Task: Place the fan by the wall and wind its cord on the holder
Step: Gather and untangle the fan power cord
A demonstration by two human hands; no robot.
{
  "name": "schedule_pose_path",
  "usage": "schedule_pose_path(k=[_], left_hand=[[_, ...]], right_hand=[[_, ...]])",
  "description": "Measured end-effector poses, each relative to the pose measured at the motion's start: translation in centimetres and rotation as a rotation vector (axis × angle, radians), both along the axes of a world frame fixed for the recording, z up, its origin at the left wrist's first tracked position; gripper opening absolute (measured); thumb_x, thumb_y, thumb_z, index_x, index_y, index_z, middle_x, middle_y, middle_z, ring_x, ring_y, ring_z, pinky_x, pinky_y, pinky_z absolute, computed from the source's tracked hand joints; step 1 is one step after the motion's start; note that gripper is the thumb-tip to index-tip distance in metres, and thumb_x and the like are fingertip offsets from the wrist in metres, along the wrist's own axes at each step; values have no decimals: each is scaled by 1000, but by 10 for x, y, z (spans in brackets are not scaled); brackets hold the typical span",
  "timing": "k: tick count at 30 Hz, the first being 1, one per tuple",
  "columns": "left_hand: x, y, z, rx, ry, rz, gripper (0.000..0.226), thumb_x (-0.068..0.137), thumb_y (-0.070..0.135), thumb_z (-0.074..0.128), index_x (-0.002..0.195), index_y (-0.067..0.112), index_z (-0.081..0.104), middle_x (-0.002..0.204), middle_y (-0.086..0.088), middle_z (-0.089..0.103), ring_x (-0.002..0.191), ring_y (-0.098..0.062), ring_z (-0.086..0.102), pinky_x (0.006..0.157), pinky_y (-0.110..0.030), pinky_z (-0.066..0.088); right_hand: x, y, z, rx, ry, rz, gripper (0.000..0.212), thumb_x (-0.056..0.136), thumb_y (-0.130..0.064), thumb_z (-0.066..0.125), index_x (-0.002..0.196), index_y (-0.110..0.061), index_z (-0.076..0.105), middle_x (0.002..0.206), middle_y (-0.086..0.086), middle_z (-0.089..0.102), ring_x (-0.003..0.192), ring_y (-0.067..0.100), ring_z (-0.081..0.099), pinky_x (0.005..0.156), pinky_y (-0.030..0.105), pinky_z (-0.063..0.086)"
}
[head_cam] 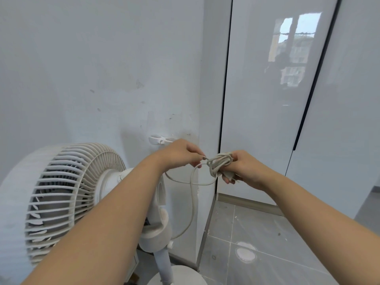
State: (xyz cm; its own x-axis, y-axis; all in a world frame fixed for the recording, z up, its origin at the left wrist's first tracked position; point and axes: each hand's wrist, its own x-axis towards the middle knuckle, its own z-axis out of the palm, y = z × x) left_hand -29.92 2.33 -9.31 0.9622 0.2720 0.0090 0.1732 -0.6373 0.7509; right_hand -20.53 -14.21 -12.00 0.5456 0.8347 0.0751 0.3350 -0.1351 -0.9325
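White holder point(160, 139) on wall point(82, 79) lies just behind L hand point(180, 154), which pinches cord point(218, 163); R hand point(246, 167), farther off, grips the coil.

Glossy cabinet doors point(257, 120) meet a grey tiled floor point(277, 233).

Fan point(67, 194) at left, before the wall point(82, 68). Holder point(159, 139) on that wall, behind the left hand point(178, 154); cord point(218, 161) in the right hand point(245, 168).
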Motion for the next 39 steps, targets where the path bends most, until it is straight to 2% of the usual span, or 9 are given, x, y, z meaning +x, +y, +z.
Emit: schedule_pose_path(k=[2, 5, 9, 13, 18, 23, 29, 36, 39], left_hand=[[1, -1, -2, 27, -4, -37, 14, 87, 26, 62, 86, 19, 74, 76, 5, 70, 68, 7, 57, 66, -16, 39], [2, 1, -4, 51, 16, -63, 13, 83, 21, 65, 79, 11, 73, 67, 3, 64, 69, -6, 54, 71, -21, 45], [4, 3, -2, -16, -69, 33, 16, 86, 13, 64, 70, 11, 66, 54, -2, 58, 48, -6, 53, 52, -13, 44], [6, -4, 0, -34, -116, 114, 19, 91, 15, 57, 73, 11, 60, 50, -5, 54, 36, -5, 51, 41, -12, 40], [10, -7, 0, -63, -152, 185, 22, 93, 17, 53, 72, 13, 57, 48, -6, 50, 35, -9, 51, 39, -14, 42], [14, -9, 1, -116, -189, 222, 25, 94, 16, 52, 69, 13, 57, 34, 6, 44, 45, -18, 53, 52, -25, 52], [14, -13, 2, -154, -207, 233, 28, 94, 15, 53, 67, 11, 57, 42, 0, 45, 41, -15, 51, 49, -24, 52], [18, -12, 2, -223, -245, 304, 30, 94, 15, 53, 65, 10, 56, 39, -3, 45, 38, -15, 49, 49, -24, 52], [18, -13, 4, -294, -252, 311, 30, 95, 16, 51, 67, 10, 56, 28, 5, 42, 41, -15, 49, 49, -25, 52]], right_hand=[[0, 1, 2, -24, -10, 14, 21, 84, 0, 54, 67, -8, 63, 44, 6, 51, 38, 10, 43, 42, 20, 28], [-5, 0, 3, -81, -14, 92, 11, 73, -9, 58, 72, -4, 67, 49, 12, 55, 43, 17, 45, 45, 24, 31], [-4, 2, 0, -18, 35, 10, 16, 85, 4, 53, 82, 3, 69, 59, 9, 64, 49, 16, 59, 50, 24, 44], [1, 5, -7, 38, 85, -68, 19, 89, 1, 52, 96, 9, 67, 72, 13, 67, 60, 22, 64, 59, 29, 52], [-8, 8, -9, 198, 51, -200, 21, 88, 7, 49, 83, -1, 68, 73, 17, 67, 60, 27, 63, 54, 29, 53], [-13, 10, -16, 301, -70, -265, 22, 89, 3, 49, 74, -7, 62, 79, 23, 67, 62, 29, 62, 54, 31, 49], [-9, 2, -28, 315, -363, -343, 12, 88, -15, 62, 77, -17, 67, 69, 7, 68, 60, 25, 61, 59, 32, 50], [-8, -3, -24, 173, -333, -291, 24, 87, 0, 56, 79, -19, 69, 66, -18, 68, 54, 14, 61, 57, 24, 51], [-12, -3, -21, 207, -297, -314, 28, 86, 5, 54, 76, -17, 68, 64, -9, 67, 51, 14, 61, 52, 22, 47]])
